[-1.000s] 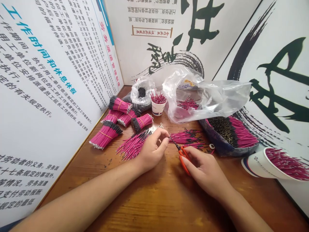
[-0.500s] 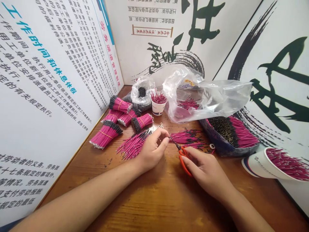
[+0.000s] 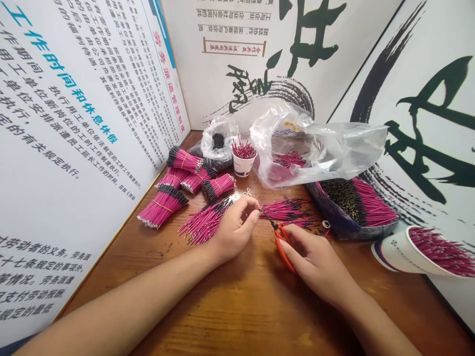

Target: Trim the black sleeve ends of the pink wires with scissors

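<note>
My left hand (image 3: 237,230) is closed in a pinch at the middle of the table; what its fingertips hold is too small to make out. Orange-handled scissors (image 3: 284,249) are gripped in my right hand (image 3: 309,254), their dark tips pointing at the left fingertips. Loose pink wires with black ends (image 3: 204,222) lie fanned out beside and partly behind my left hand. Another spread of pink and black wires (image 3: 287,210) lies just beyond the scissors.
Banded wire bundles (image 3: 161,206) are piled at the left. Behind stand a paper cup of wires (image 3: 244,160) and a clear plastic bag (image 3: 334,148). At the right are a dark tray of wires (image 3: 336,227) and a tilted cup (image 3: 401,252). Printed panels (image 3: 92,99) enclose the table.
</note>
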The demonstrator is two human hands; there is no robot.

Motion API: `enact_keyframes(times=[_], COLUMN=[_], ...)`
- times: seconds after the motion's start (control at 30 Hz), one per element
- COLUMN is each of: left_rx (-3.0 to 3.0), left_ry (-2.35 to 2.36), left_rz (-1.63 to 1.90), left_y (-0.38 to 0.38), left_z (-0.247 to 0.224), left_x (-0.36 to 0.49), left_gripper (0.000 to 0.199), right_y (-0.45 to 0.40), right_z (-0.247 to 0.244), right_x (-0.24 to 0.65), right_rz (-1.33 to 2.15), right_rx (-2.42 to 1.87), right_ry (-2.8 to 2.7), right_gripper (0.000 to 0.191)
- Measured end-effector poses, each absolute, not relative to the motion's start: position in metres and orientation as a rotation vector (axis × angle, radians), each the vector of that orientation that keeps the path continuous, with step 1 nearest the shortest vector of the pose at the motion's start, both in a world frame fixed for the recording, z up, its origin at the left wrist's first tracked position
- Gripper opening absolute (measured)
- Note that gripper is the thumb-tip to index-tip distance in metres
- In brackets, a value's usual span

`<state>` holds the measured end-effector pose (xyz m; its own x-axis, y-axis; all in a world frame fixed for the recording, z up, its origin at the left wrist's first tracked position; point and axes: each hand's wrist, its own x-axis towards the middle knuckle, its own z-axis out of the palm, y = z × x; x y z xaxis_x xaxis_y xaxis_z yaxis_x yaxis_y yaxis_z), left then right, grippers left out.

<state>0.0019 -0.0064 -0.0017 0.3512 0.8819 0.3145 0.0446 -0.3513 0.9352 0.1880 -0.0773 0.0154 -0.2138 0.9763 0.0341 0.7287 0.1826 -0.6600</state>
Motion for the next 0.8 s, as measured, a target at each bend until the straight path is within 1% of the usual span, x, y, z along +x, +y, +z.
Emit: enact_keyframes(times=[0.8], left_rx=[1.707], left_ry=[0.843], left_rz=[1.112], left_y=[-0.0061], left_z=[-0.0006], left_x=[0.0013], left_gripper=[0.007], right_y=[-0.0776], right_z=[0.0112], right_x=[0.188], right_rz=[0.764], right_rx=[-1.569], right_ry=[-2.005], right_gripper=[0.028])
